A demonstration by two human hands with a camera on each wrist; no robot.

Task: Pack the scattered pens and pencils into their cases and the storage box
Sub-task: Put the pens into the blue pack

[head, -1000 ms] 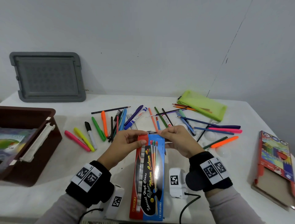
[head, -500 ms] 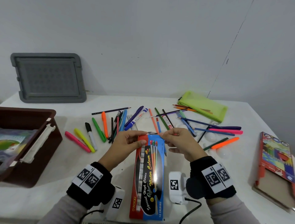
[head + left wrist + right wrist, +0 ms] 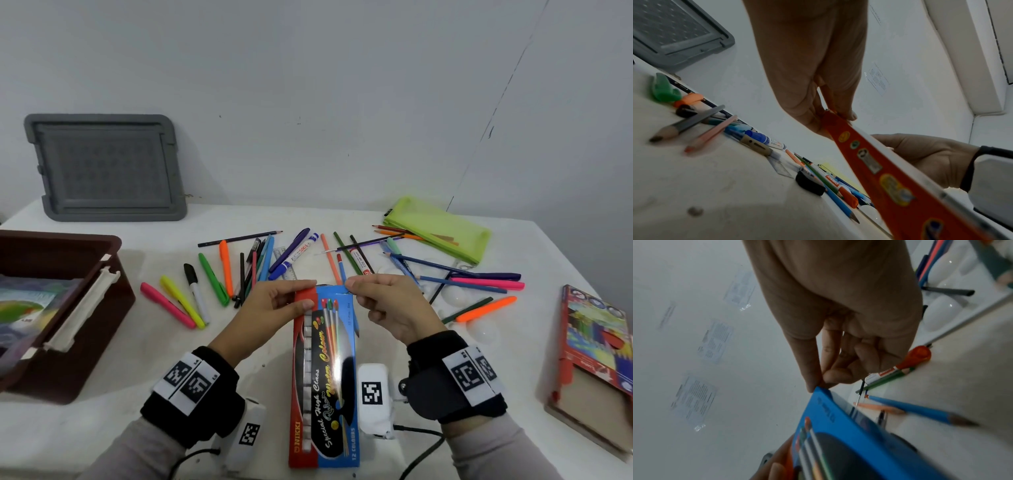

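Table (image 3: 342, 219): brown box (image 3: 68, 308) at 9 o'clock, grey lid (image 3: 102, 168) at 10, green pouch (image 3: 438, 226) at 1, pencil box (image 3: 596, 359) at 3. Paint box (image 3: 325, 377) at 6, far end raised. Pens (image 3: 274, 260) scattered at 12. Left hand (image 3: 274, 308) pinches the paint box's far left corner; right hand (image 3: 387, 305) pinches its far right corner, other fingers curled.

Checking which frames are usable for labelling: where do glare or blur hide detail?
Head view: sharp, but glare streaks the watercolour box lettering. Left wrist view: dim, box underside and near pencils blurred, left hand readable. Right wrist view: box and blue pencil smeared; right hand dim.
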